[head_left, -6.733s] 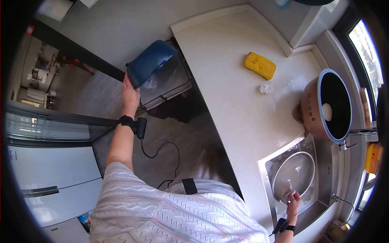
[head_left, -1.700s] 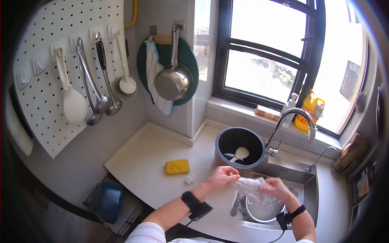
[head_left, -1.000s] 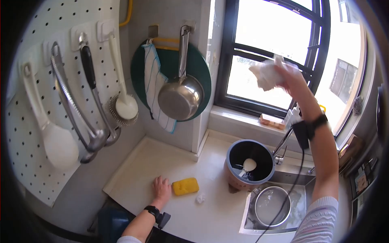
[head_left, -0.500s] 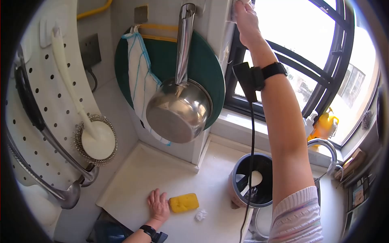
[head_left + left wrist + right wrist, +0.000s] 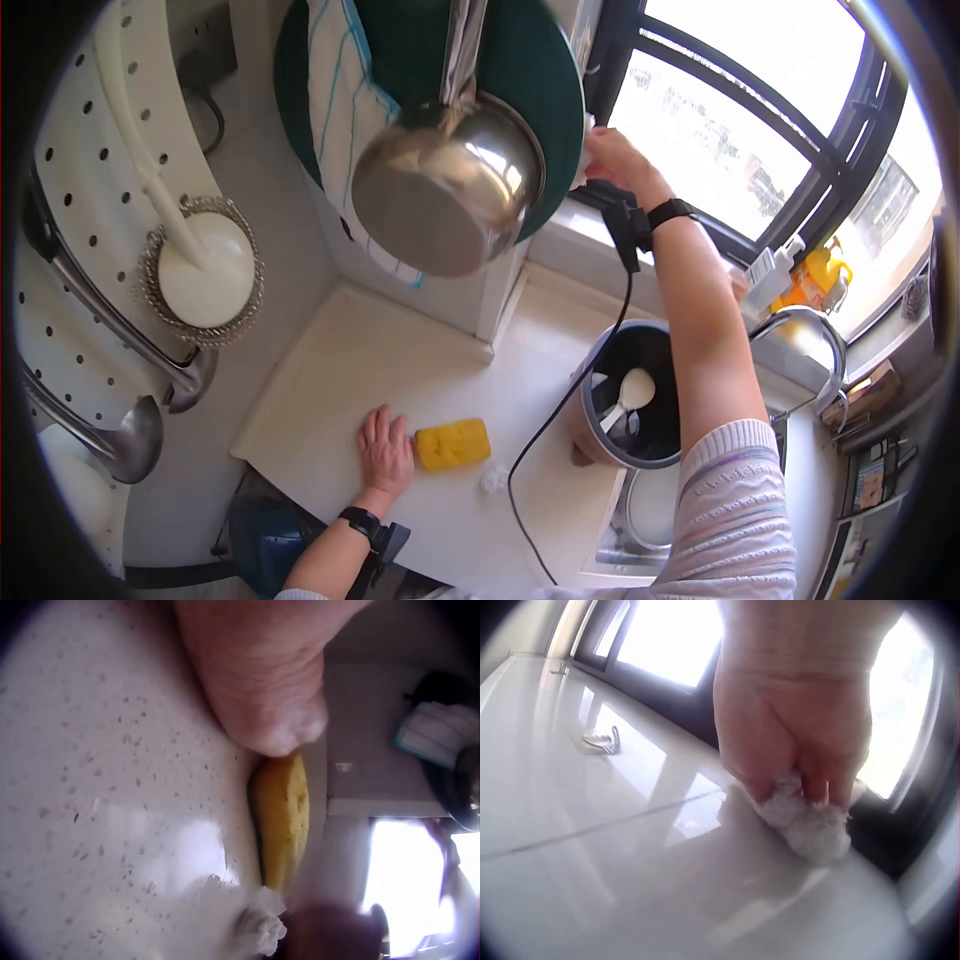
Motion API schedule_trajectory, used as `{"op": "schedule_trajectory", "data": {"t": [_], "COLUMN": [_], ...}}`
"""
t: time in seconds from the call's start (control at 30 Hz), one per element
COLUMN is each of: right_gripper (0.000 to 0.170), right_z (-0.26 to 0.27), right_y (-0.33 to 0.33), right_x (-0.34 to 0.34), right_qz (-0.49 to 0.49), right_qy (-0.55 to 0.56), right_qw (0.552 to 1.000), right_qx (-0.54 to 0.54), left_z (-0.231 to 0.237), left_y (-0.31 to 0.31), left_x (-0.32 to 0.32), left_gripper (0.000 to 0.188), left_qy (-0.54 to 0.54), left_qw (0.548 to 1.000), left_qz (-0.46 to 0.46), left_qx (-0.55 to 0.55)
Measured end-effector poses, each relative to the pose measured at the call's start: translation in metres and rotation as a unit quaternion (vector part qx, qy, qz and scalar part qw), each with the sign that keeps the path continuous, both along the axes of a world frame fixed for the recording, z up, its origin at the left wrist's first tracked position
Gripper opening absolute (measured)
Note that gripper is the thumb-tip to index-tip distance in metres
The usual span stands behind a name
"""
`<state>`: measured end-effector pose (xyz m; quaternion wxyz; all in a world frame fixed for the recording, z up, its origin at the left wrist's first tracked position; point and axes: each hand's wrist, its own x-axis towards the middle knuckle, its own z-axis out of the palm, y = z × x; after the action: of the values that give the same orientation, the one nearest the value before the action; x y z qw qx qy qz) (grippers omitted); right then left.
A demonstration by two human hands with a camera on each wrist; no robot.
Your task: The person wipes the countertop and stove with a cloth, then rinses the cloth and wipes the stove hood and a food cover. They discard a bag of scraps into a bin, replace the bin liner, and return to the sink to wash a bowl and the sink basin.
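My right hand [image 5: 622,160] reaches up beside the window and grips a white wad of cloth [image 5: 810,829], pressing it to the glossy tiled wall [image 5: 630,847] in the right wrist view. The green board partly hides the wad in the head view. My left hand [image 5: 386,452] rests palm down on the white counter [image 5: 340,370], fingers spread. Just right of it lies a yellow sponge [image 5: 453,444], close to the thumb, with a small crumpled white scrap [image 5: 264,927] beyond.
A steel saucepan [image 5: 450,185] hangs before a green board [image 5: 550,90]. An inner pot [image 5: 590,425] holding a white scoop [image 5: 637,388] stands by the sink [image 5: 610,550]. Bottles [image 5: 770,278] line the sill; utensils hang at left. A cable [image 5: 545,430] crosses the counter.
My right hand went from above the sink up to the wall by the window, then lower along it with the cloth. My left hand let go of the cloth and came down on the counter.
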<state>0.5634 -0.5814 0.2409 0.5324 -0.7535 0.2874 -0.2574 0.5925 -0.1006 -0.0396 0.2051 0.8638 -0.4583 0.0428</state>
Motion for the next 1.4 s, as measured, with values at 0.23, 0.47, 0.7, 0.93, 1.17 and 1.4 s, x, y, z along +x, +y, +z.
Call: {"op": "schedule_trajectory", "data": {"t": [0.23,0.47,0.7,0.93,1.17,1.4], "right_gripper": [0.027,0.037,0.041,0.028,0.035,0.017], "right_z": [-0.043,-0.124,-0.093,-0.072,-0.108,-0.108], "right_y": [-0.054,-0.035,0.015,-0.031,-0.041,0.002], "right_x": [0.001,0.046,0.01,-0.082,-0.087,-0.043], "right_qz": [-0.035,0.09,-0.042,-0.106,-0.088,0.032], "right_qy": [0.075,0.156,0.399,0.408,0.477,0.394], "right_qw": [0.888,0.89,0.842,0.816,0.762,0.791], "right_qx": [-0.452,-0.42,-0.361,-0.397,-0.428,-0.467], "left_z": [-0.003,0.004,0.001,0.003,0.002,0.004], "left_y": [-0.003,-0.005,-0.005,-0.004,-0.005,-0.006], "left_x": [0.002,0.003,0.0,-0.001,0.002,0.0], "left_gripper": [0.038,0.039,0.039,0.039,0.039,0.039], "left_qy": [-0.001,0.015,-0.005,-0.006,0.001,0.007], "left_qw": [1.0,1.0,1.0,1.0,0.999,1.0], "left_qz": [0.005,-0.008,0.005,0.006,0.013,0.015], "left_qx": [-0.001,0.012,0.027,0.021,0.035,0.01]}}
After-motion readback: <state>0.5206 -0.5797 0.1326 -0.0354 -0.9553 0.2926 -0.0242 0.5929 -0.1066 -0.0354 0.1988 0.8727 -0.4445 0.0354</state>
